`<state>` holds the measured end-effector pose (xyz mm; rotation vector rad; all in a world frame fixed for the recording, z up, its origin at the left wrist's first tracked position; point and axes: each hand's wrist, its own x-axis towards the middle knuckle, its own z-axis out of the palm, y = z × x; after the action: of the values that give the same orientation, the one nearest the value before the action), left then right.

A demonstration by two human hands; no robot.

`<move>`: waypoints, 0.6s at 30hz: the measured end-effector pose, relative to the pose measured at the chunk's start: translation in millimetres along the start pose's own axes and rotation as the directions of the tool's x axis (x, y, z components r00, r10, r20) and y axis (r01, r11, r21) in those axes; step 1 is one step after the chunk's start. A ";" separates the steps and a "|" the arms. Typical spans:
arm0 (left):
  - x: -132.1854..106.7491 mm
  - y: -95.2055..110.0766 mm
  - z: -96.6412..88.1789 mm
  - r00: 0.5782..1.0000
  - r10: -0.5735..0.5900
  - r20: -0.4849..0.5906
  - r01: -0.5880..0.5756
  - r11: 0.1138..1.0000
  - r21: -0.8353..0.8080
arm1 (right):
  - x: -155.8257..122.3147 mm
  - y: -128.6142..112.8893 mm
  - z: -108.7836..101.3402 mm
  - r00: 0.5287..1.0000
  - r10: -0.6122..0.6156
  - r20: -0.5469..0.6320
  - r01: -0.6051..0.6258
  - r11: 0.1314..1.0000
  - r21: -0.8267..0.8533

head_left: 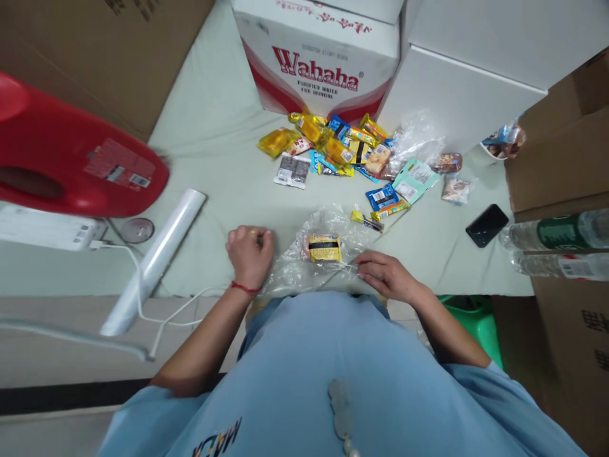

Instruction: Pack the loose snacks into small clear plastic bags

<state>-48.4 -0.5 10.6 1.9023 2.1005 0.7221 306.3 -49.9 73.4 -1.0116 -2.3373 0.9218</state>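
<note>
A clear plastic bag (299,273) lies spread at the table's front edge, with a yellow snack packet (326,248) with a dark band in or on it; I cannot tell which. Beside the bag's left side, my left hand (251,255) is curled into a loose fist, and whatever it may hold is hidden. My right hand (387,277) has its fingers closed at the bag's right edge, seemingly pinching the plastic. A small yellow-and-dark wrapped snack (366,221) lies just beyond the bag.
Wrapped snacks (333,149) are piled before a Wahaha carton (323,70). A phone (486,225) and plastic bottles (561,231) lie at right. At left are a red container (71,152), a plastic film roll (157,254) and a white cable (139,285). A green stool (480,324) stands below.
</note>
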 end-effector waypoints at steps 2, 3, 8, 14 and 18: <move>-2.2 2.6 -5.5 0.995 0.099 0.016 -0.099 0.995 -0.021 | -0.5 -0.2 -0.4 1.000 0.011 -0.012 -0.011 1.000 0.008; -4.5 6.8 -7.2 0.983 0.176 0.045 -0.175 0.984 -0.032 | 0.0 -0.5 -0.4 1.000 0.011 -0.013 -0.011 1.000 0.006; -10.9 33.4 2.9 0.912 0.364 0.189 -0.365 0.930 -0.034 | 4.9 -3.7 0.1 1.000 0.005 0.007 -0.005 1.000 -0.011; 2.2 31.9 20.2 0.947 0.273 0.169 -0.246 0.955 -0.165 | 3.3 -5.4 -0.5 1.000 -0.004 -0.019 0.003 1.000 -0.005; 17.4 11.0 21.1 0.997 -0.007 0.074 0.025 0.970 -0.241 | 2.1 -6.4 -1.2 0.998 -0.003 -0.060 0.007 0.998 0.069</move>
<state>-31.3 21.4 0.8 1.7516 1.8850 0.8494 302.6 -51.1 79.1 -0.9918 -2.2418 0.9512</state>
